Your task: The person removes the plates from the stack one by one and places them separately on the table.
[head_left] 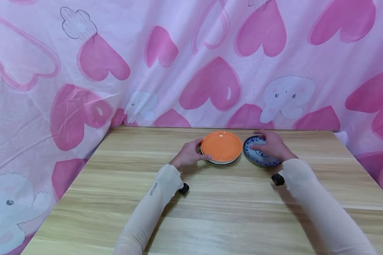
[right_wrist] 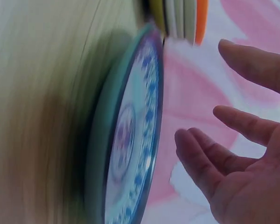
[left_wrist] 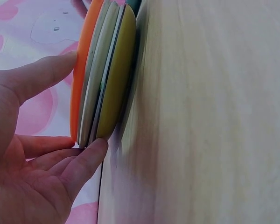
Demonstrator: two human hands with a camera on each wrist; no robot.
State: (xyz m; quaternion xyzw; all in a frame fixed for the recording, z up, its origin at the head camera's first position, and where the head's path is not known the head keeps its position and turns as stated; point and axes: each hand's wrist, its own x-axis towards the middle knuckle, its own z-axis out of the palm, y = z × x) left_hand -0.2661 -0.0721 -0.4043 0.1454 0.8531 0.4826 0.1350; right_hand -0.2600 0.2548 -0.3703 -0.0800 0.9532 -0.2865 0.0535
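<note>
An orange plate [head_left: 221,146] tops a stack of several plates, with pale ones and a yellow one [left_wrist: 117,70] below it. At the stack's left side my left hand [head_left: 190,153] grips the edges, thumb against the orange rim and fingertips at the lower plates. Beside the stack on the right lies a blue-and-white patterned plate [head_left: 258,156] with a dark rim. My right hand [head_left: 272,146] hovers over its right part, fingers spread and apart from the plate in the right wrist view. That hand hides part of the plate in the head view.
The plates stand near the back edge of a wooden table [head_left: 210,212]. Behind and at the sides hangs a pink curtain [head_left: 162,88] with hearts and white animals. A dark wrist device [head_left: 184,189] sits under the left cuff, another [head_left: 277,179] under the right.
</note>
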